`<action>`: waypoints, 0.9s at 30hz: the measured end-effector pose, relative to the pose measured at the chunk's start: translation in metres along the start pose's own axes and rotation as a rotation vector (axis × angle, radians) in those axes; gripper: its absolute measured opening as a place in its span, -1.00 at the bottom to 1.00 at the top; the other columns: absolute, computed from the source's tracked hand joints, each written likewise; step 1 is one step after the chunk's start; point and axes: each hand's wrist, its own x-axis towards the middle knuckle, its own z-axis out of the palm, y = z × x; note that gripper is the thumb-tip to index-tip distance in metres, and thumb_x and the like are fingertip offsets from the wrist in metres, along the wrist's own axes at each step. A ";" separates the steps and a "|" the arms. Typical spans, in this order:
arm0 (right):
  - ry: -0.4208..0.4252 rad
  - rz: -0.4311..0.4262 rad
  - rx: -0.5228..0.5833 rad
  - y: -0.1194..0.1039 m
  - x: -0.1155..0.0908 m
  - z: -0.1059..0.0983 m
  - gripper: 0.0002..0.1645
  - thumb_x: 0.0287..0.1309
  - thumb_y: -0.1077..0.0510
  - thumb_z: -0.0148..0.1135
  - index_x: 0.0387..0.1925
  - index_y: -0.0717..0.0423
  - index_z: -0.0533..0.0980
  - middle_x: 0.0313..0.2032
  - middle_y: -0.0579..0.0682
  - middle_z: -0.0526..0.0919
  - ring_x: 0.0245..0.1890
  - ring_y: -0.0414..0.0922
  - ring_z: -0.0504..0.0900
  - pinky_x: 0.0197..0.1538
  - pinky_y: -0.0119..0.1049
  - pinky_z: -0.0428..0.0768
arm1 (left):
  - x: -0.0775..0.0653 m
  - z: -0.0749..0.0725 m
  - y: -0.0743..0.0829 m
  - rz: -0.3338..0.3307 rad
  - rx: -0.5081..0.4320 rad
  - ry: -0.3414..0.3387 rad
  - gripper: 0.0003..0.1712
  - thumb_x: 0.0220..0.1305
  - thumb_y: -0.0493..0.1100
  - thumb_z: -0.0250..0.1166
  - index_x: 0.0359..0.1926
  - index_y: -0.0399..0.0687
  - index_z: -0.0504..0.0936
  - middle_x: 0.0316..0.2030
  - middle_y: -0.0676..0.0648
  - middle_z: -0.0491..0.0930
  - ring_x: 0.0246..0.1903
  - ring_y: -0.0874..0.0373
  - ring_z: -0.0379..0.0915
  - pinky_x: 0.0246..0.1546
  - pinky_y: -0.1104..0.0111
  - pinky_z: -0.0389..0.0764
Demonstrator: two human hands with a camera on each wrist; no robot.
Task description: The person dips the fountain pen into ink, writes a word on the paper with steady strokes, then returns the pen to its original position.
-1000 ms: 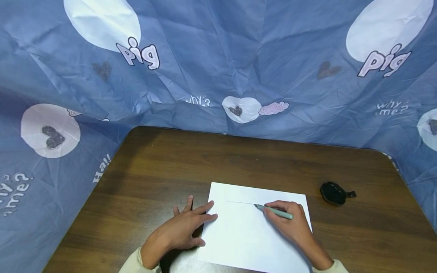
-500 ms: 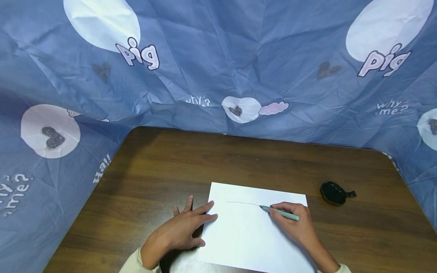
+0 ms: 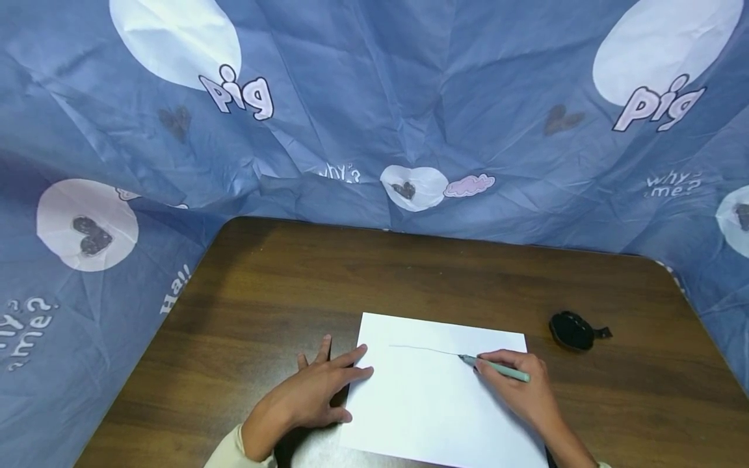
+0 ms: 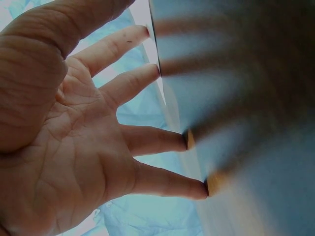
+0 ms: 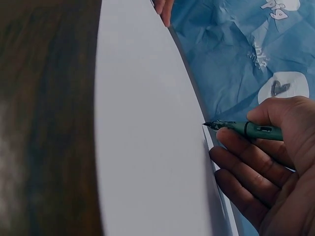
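Observation:
A white sheet of paper (image 3: pixel 433 403) lies on the wooden table, a thin dark line (image 3: pixel 424 349) running across its upper part. My right hand (image 3: pixel 521 383) pinches a green fountain pen (image 3: pixel 508 372), whose nib touches the paper at the line's right end. The pen's dark nib and green barrel (image 5: pixel 263 131) show closely in the right wrist view. At the sheet's left edge my left hand (image 3: pixel 316 390) is spread, with some fingertips on the paper and others on the table. In the left wrist view its straight fingers (image 4: pixel 152 140) press down by their tips.
A black pen cap-like or small dish-shaped object with a short handle (image 3: pixel 572 331) sits right of the paper. Behind the brown table (image 3: pixel 351 273) hangs a blue printed cloth (image 3: pixel 328 117), which also covers both sides.
My right hand has moved rightward with the fountain pen, and the drawn line has grown longer to the right. The left hand stays where it was.

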 end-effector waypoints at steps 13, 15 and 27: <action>0.055 0.036 -0.028 0.013 -0.007 -0.013 -0.82 0.15 0.10 0.45 -0.24 0.10 0.76 -0.29 -0.05 0.79 -0.25 -0.20 0.69 -0.20 -0.41 0.55 | -0.001 0.000 0.000 0.003 0.019 0.001 -0.19 0.11 -0.05 0.53 0.39 0.12 0.46 0.53 -0.05 0.10 0.37 -0.64 -0.26 -0.09 -0.64 0.02; 0.054 0.054 -0.031 0.014 -0.008 -0.015 -0.80 0.16 0.09 0.44 -0.22 0.11 0.76 -0.27 -0.02 0.79 -0.26 -0.18 0.68 -0.21 -0.41 0.55 | -0.001 0.000 0.000 0.006 0.018 0.002 -0.20 0.11 -0.05 0.53 0.39 0.11 0.46 0.53 -0.05 0.10 0.37 -0.64 -0.26 -0.09 -0.64 0.02; 0.081 0.050 -0.043 0.018 -0.012 -0.022 -0.77 0.18 0.10 0.43 -0.23 0.19 0.75 -0.24 0.07 0.78 -0.32 -0.22 0.66 -0.30 -0.43 0.57 | -0.002 -0.001 0.001 0.005 0.020 0.001 -0.20 0.11 -0.05 0.53 0.39 0.10 0.46 0.53 -0.06 0.09 0.38 -0.63 -0.27 -0.10 -0.64 0.02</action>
